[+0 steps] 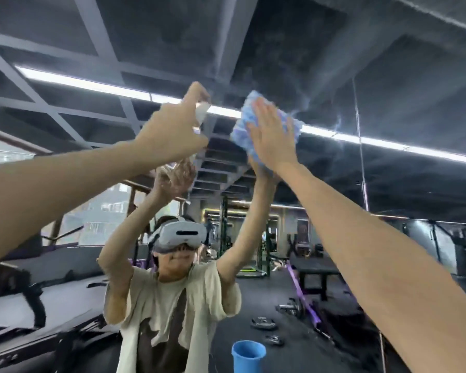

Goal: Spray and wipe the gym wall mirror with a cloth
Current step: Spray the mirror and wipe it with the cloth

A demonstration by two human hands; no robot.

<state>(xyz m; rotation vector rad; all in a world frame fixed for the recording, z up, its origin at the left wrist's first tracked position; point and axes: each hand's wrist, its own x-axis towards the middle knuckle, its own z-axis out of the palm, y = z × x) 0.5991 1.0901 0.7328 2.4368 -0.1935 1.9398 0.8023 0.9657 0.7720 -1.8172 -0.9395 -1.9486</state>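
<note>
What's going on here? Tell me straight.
A person is cleaning the gym wall mirror, reaching high. The right hand presses a blue cloth flat against the glass, fingers straight. The left hand holds a spray bottle beside it, index finger raised over its white head. Streaky haze shows on the glass near the cloth. A blue bucket stands low in view.

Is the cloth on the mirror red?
No, the cloth that the flat right hand presses against the mirror is blue and white.
</note>
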